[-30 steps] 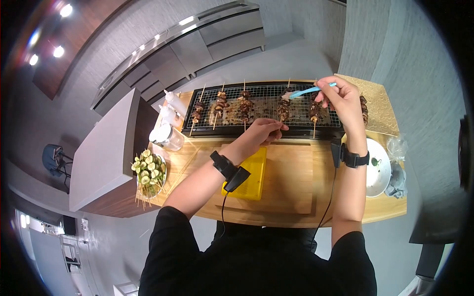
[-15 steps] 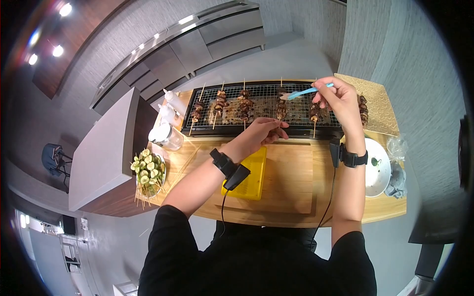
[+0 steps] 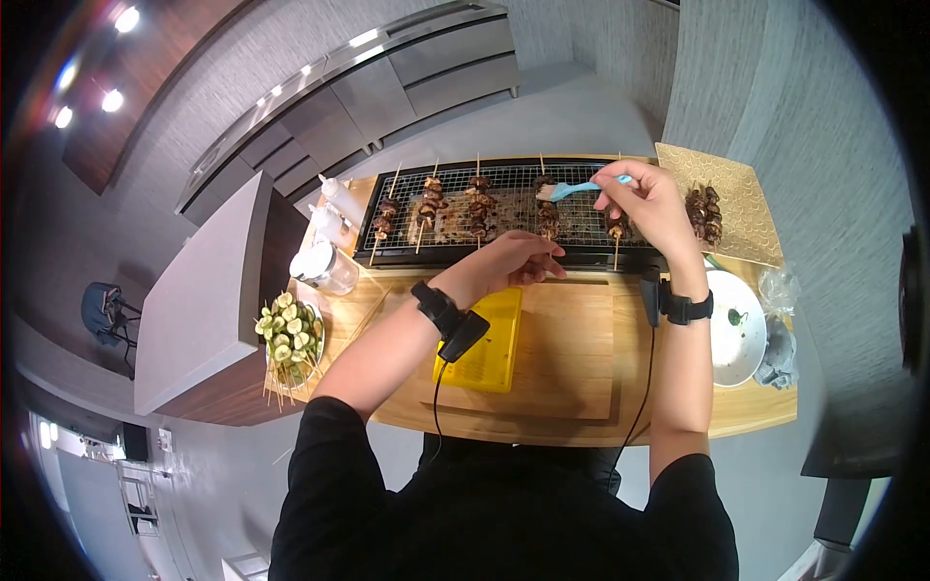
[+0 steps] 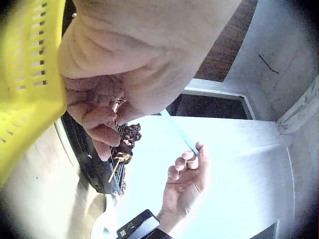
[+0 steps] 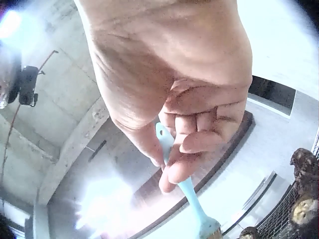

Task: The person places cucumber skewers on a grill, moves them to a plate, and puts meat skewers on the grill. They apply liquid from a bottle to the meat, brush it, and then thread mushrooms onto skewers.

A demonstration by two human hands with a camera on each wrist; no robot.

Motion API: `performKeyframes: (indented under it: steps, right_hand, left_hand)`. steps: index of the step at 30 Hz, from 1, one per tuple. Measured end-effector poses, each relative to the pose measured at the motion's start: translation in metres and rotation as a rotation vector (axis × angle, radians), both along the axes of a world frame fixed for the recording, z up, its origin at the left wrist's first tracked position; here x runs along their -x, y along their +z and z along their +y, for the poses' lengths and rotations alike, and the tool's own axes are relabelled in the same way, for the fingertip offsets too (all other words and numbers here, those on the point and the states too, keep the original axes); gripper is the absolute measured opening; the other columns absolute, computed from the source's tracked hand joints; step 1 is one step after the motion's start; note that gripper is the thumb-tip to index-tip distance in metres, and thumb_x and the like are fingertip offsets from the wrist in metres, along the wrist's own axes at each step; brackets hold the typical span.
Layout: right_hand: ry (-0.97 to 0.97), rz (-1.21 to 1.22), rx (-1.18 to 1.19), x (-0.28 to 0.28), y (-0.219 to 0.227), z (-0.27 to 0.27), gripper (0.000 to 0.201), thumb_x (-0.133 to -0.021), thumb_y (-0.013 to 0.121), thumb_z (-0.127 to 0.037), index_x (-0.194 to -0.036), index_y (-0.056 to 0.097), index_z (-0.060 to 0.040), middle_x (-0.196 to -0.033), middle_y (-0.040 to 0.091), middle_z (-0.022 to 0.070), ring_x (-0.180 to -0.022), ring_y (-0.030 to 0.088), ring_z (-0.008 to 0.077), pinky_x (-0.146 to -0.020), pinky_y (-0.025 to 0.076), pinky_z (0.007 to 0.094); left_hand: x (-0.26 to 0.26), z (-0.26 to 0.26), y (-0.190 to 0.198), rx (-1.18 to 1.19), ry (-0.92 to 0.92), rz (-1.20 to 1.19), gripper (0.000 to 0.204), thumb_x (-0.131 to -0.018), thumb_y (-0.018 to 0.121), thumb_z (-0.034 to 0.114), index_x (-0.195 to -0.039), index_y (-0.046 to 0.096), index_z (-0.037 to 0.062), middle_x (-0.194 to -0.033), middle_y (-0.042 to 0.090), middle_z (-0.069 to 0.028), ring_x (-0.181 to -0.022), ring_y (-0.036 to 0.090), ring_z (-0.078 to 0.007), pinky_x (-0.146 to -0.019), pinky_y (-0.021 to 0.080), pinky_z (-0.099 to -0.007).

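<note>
- At the grill: a person in black short sleeves works over a long black rectangular grill topped with metal wire mesh [image 3: 591, 259], set on the far side of a pale wooden bench [image 3: 754, 402].
- The left hand [image 3: 504, 267] pinches the near end of a thin wooden skewer threaded with dark browned chunks [image 3: 547, 221], its fingers bent and its thumb laid against them.
- That skewer lies on the mesh just beyond the left fingertips, its long axis running straight away from the person. The left hand is the nearer of the two hands, at the stick itself.
- The right hand [image 3: 639, 201], farther out and to the right, grips a light blue plastic brush with pale bristles [image 3: 579, 187] between thumb and fingers.
- The key relation: the brush points left from the right hand, crosswise to the skewer, with its bristles at the far part of the chunks. Whether they press or barely graze is too small to tell.
- Beneath the right hand, another loaded skewer [image 3: 617, 225] lies roughly parallel; three more rest on the mesh to the left hand's left and beyond.
- Nearer the body, under the left wrist, sits a yellow slotted plastic tray [image 3: 499, 344]; right of the right forearm stands a round white bowl [image 3: 741, 363].
</note>
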State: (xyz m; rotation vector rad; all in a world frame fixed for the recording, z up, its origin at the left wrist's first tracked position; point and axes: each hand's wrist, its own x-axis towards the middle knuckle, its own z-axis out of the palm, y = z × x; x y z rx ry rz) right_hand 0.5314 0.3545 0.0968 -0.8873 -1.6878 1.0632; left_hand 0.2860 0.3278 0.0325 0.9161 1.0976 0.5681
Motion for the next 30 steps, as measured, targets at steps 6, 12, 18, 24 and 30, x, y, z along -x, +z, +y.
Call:
performKeyframes:
  steps: [6,12,18,24,30]
  right_hand:
    - [-0.047,0.051,0.014,0.003,-0.008,0.008,0.016,-0.100,0.068,-0.014,-0.105,0.073,0.0001,-0.077,0.073,0.0038,-0.064,0.061,0.0048,-0.060,0.049,0.0211]
    - [-0.066,0.069,0.015,0.007,-0.025,0.021,0.017,-0.100,0.068,-0.014,-0.108,0.074,-0.0003,-0.077,0.073,0.0032,-0.063,0.060,0.0046,-0.058,0.047,0.0205]
    - [-0.101,0.095,-0.030,0.020,-0.043,0.031,0.017,-0.100,0.068,-0.015,-0.108,0.074,-0.0007,-0.077,0.074,0.0039,-0.059,0.059,0.0052,-0.055,0.046,0.0212]
    - [-0.181,0.098,-0.053,0.025,-0.046,0.030,0.018,-0.100,0.068,-0.016,-0.107,0.074,-0.0006,-0.076,0.074,0.0039,-0.058,0.059,0.0055,-0.054,0.045,0.0215]
    - [-0.139,0.041,-0.035,0.018,-0.037,0.027,0.016,-0.100,0.068,-0.014,-0.107,0.074,-0.0006,-0.076,0.074,0.0037,-0.058,0.058,0.0050,-0.054,0.045,0.0214]
  left_hand:
    - [0.000,0.005,-0.003,0.004,-0.019,0.050,0.025,-0.107,0.057,0.023,-0.116,0.068,0.0036,-0.093,0.078,-0.0102,-0.067,0.064,-0.0073,-0.059,0.048,-0.0200]
    - [0.000,0.006,-0.005,-0.008,-0.035,0.084,0.025,-0.106,0.058,0.024,-0.114,0.070,0.0034,-0.092,0.078,-0.0091,-0.066,0.062,-0.0050,-0.058,0.048,-0.0186]
    - [0.000,0.006,-0.006,-0.045,-0.079,0.092,0.027,-0.106,0.058,0.025,-0.109,0.073,0.0033,-0.089,0.078,-0.0086,-0.060,0.059,-0.0043,-0.054,0.045,-0.0187]
    - [-0.002,0.007,-0.005,-0.045,-0.097,0.119,0.030,-0.106,0.056,0.027,-0.109,0.074,0.0025,-0.090,0.079,-0.0113,-0.057,0.056,-0.0055,-0.052,0.043,-0.0212]
    - [-0.002,0.007,-0.008,-0.036,-0.080,0.099,0.030,-0.105,0.059,0.028,-0.107,0.074,0.0020,-0.086,0.078,-0.0102,-0.055,0.057,-0.0056,-0.049,0.041,-0.0198]
